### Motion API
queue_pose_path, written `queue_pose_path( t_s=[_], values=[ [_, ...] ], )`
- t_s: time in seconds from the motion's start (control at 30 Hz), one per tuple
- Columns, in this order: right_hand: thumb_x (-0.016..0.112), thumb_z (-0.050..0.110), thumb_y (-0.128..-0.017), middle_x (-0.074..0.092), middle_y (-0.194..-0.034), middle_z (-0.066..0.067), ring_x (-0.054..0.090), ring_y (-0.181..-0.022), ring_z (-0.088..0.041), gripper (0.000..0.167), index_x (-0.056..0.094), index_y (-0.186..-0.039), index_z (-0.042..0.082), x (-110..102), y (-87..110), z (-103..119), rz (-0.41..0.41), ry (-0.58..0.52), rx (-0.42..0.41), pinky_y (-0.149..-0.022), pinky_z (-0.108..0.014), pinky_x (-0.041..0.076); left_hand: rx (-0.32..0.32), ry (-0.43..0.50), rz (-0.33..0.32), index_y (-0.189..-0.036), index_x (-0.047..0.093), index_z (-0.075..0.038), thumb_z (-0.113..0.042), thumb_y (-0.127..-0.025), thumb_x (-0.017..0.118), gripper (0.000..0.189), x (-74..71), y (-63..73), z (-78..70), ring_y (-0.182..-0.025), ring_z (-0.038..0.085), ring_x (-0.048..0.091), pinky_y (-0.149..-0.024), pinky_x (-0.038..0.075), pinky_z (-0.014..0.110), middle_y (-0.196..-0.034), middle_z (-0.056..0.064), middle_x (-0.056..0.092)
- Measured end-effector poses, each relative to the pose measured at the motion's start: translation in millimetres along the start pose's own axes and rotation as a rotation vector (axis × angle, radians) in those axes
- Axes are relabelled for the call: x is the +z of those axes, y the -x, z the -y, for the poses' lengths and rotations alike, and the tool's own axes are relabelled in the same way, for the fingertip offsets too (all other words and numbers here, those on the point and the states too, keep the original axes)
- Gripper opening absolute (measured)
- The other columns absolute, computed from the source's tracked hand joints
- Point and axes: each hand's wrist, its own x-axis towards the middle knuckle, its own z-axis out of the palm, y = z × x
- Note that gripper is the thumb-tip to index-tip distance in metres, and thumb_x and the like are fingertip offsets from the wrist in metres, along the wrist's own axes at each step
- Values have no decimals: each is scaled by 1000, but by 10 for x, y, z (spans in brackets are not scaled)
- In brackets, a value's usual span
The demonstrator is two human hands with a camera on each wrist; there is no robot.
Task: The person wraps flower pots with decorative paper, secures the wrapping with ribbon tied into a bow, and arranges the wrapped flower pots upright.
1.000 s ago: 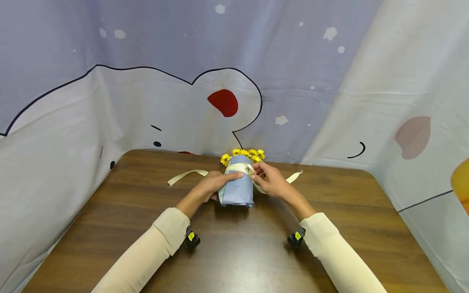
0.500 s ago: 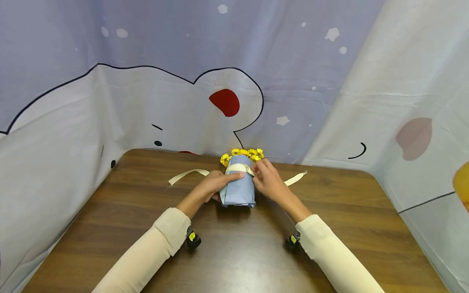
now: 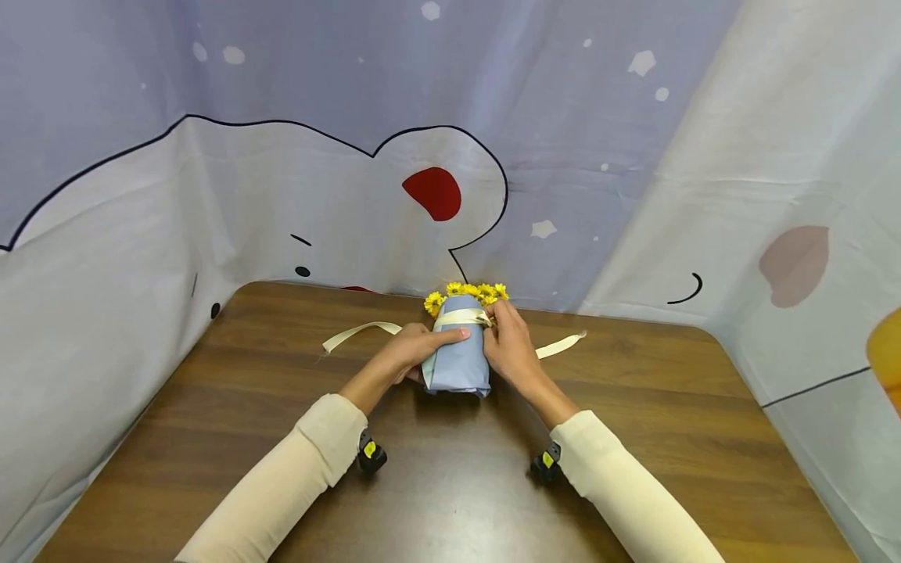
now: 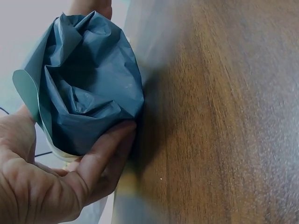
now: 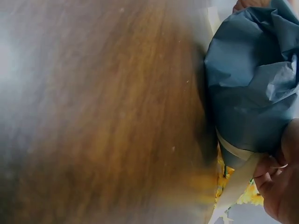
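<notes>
Grips blue, roughly cylindrical paper-wrapped bundle [image 3: 459, 361] firmly in left hand [image 3: 414, 349], with thumb across upper face and fingers curled round side. Pinches flat cream ribbon [image 3: 460, 317] between bent fingers and thumb of right hand [image 3: 511, 344], at bundle's right side. Holds bundle near far edge of brown wood-grain table [image 3: 450, 485], with ribbon round it and loose ribbon ends out to both sides. At far end: yellow daisy-like flowers [image 3: 433, 303].

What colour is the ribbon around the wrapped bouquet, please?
The ribbon is pale cream; it shows best in the head view.
</notes>
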Motion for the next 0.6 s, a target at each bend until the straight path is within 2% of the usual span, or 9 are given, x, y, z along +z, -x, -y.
queue_pose_path(
  t_s=[0.1,0.17,0.3,0.47,0.6],
  values=[
    [62,-5,-100,71,-110,-17,69,-99,-32,15,68,-112,1,4,17,6,-40,-46,66,-86,-40,54,-3,6,1,-105,72,-5,-61,-96,84,58,-5,8,-5,-70,18,74,-60,66,36,-86,5,75],
    [65,-3,-99,76,-110,-18,75,-102,-34,14,72,-110,0,-10,38,10,-67,-77,110,-89,-43,60,-4,10,0,-105,72,-5,-61,-95,84,58,-3,8,4,-70,18,74,-60,66,36,-86,5,75],
    [72,1,-99,83,-111,-19,81,-104,-36,13,79,-110,0,-104,60,6,-67,-85,131,-94,-49,66,-6,14,-2,-106,73,-5,-62,-95,84,58,-1,11,15,-71,18,74,-61,66,36,-86,5,75],
    [80,7,-94,85,-111,-19,85,-101,-34,20,82,-114,2,-305,35,-72,53,-108,142,-91,-45,70,-5,24,6,-106,72,-5,-61,-95,84,58,-12,10,20,-71,18,74,-61,65,35,-86,4,76],
    [83,15,-98,83,-106,-14,80,-92,-26,21,84,-115,4,-476,-25,-139,186,0,103,-83,-36,65,-3,33,14,-108,72,-4,-61,-95,84,60,-23,9,17,-71,18,75,-62,66,35,-87,5,76]
  ],
)
